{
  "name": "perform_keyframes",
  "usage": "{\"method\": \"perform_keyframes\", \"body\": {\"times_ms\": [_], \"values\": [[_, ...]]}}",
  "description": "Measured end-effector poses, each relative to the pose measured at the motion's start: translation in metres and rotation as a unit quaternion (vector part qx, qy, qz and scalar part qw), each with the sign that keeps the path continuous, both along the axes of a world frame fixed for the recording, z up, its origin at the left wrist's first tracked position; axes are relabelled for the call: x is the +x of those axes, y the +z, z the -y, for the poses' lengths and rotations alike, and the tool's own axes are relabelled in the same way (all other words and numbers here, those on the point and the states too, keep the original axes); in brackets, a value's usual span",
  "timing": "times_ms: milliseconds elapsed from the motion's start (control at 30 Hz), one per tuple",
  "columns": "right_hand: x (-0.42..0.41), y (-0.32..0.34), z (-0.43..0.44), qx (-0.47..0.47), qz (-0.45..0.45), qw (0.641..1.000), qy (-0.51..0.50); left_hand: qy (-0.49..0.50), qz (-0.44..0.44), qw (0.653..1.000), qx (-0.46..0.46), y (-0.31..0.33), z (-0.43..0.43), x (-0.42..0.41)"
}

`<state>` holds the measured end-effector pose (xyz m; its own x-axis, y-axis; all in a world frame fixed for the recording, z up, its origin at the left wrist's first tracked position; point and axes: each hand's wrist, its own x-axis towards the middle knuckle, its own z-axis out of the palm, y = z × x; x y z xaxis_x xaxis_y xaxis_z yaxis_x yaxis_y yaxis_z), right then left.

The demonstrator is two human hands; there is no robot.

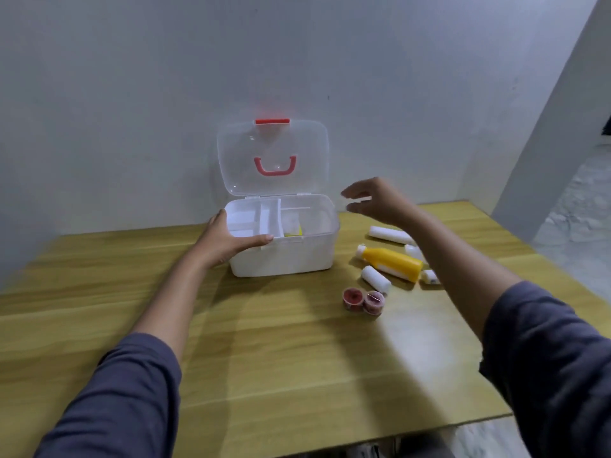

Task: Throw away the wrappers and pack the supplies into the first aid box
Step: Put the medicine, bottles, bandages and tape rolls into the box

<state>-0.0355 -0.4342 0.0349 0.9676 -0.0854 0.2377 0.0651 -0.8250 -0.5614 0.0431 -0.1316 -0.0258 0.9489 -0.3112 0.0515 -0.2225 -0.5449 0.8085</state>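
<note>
The white first aid box [287, 259] stands open on the wooden table, its clear lid [272, 153] with a red handle leaning back against the wall. A white divider tray and something yellow show inside. My left hand [228, 239] grips the box's front left rim. My right hand [373, 200] hovers empty, fingers spread, just right of the box. Right of the box lie a yellow bottle [391, 263], white bandage rolls [390, 235] [376, 279], and two small reddish tape rolls [363, 300].
The table [264, 342] ends at a front edge near the bottom and a right edge beyond the supplies. A white wall stands close behind the box. Small white items [429, 276] lie partly hidden under my right forearm.
</note>
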Motion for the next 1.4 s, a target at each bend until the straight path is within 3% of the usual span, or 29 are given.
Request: {"method": "perform_keyframes", "body": {"times_ms": [167,300,367,500,600,700,800,933,1133,1300,1400], "values": [[-0.05,-0.021,0.044,0.039,-0.08,0.995,-0.048,0.013,0.002,0.999,-0.038,-0.003,0.003,0.001],[-0.061,-0.051,0.04,-0.107,-0.222,0.968,-0.051,0.013,0.008,0.998,-0.055,-0.004,0.006,0.002],[-0.059,-0.061,0.035,-0.135,-0.231,0.961,-0.063,0.012,0.005,0.998,-0.058,-0.006,0.006,0.003],[-0.052,-0.063,0.032,-0.095,-0.163,0.978,-0.088,0.012,0.002,0.998,-0.063,-0.006,0.006,0.001],[-0.047,-0.042,0.025,0.036,-0.024,0.993,-0.112,0.002,0.007,0.997,-0.076,-0.004,0.006,0.0],[-0.045,-0.006,0.006,0.172,0.107,0.975,-0.096,0.005,0.0,0.997,-0.08,-0.006,0.006,0.001],[-0.038,0.018,-0.027,0.271,0.153,0.95,-0.01,0.005,0.0,0.996,-0.087,-0.007,0.007,0.001],[-0.019,0.007,-0.077,0.17,0.118,0.977,0.043,-0.004,0.001,0.996,-0.091,-0.009,0.006,0.005],[0.007,-0.025,-0.104,0.034,0.0,0.999,0.023,0.014,-0.005,0.997,-0.079,-0.006,0.008,0.0],[0.011,-0.022,-0.102,-0.026,-0.035,0.998,0.048,0.021,-0.003,0.997,-0.074,-0.004,0.01,-0.002],[0.004,-0.012,-0.096,-0.008,-0.008,0.998,0.056,0.022,-0.001,0.997,-0.068,-0.003,0.01,-0.004]]}}
